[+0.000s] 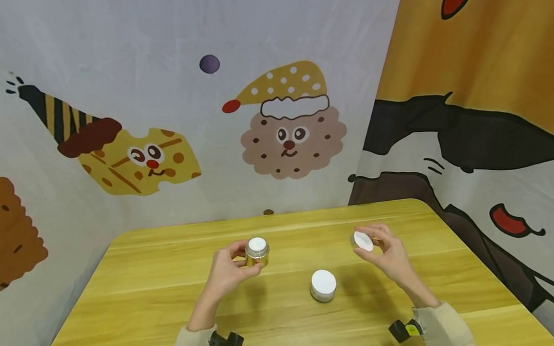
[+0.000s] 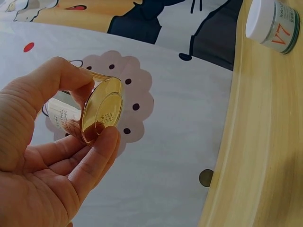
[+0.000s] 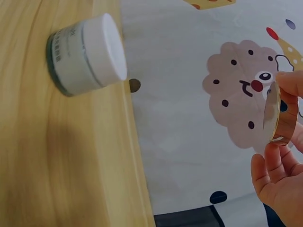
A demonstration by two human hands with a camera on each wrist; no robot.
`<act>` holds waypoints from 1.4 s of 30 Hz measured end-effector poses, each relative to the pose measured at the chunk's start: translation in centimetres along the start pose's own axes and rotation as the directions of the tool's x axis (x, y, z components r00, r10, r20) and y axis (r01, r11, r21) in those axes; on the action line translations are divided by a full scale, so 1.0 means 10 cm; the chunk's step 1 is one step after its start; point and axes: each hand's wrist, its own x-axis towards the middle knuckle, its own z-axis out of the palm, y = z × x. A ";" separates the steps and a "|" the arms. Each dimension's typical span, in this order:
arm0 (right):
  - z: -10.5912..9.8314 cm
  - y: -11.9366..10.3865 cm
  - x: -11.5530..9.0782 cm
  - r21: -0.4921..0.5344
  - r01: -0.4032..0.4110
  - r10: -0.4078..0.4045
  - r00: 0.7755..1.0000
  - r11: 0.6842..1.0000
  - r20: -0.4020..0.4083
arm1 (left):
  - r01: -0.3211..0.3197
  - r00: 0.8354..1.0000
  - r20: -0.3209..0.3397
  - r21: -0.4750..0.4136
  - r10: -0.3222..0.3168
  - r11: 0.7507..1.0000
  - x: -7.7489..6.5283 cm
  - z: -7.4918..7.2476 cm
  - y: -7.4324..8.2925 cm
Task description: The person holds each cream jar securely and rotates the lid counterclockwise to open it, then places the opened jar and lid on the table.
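My left hand grips a gold-based cosmetic cream jar between thumb and fingers, raised over the table. The jar's lid is off and its top shows white. In the left wrist view its shiny gold bottom faces the camera, with small stamped print. On the right, my right hand pinches a round gold lid by its edge, held up and tilted, its white face showing in the head view. Between the hands, a second cream jar with a white lid stands upright on the table, marked V7 in the left wrist view.
The light wooden table has rounded far corners. Behind it hangs a pale cloth printed with cartoon biscuits and cheese, which continues in orange and black at the right. Dark wrist cameras sit at both cuffs.
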 end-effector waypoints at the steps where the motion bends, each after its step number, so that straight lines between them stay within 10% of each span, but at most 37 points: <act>1: -0.01 0.01 -0.01 -0.010 -0.007 0.007 1.000 1.000 0.003 | 0.000 1.000 0.000 0.001 0.000 1.000 0.00 0.00 0.00; 17: -0.02 0.22 -0.20 -0.282 -0.058 0.075 0.996 0.958 0.051 | 0.008 1.000 -0.008 0.004 -0.008 1.000 0.00 0.00 -0.01; 29: 0.03 -0.11 -0.22 -0.335 -0.080 0.115 0.990 0.939 0.087 | 0.009 1.000 -0.012 0.011 -0.009 1.000 -0.01 -0.01 -0.01; 42: -0.02 0.41 -0.36 -0.428 -0.181 0.267 0.952 0.885 0.149 | 0.011 1.000 -0.020 0.012 -0.011 1.000 -0.01 -0.01 -0.02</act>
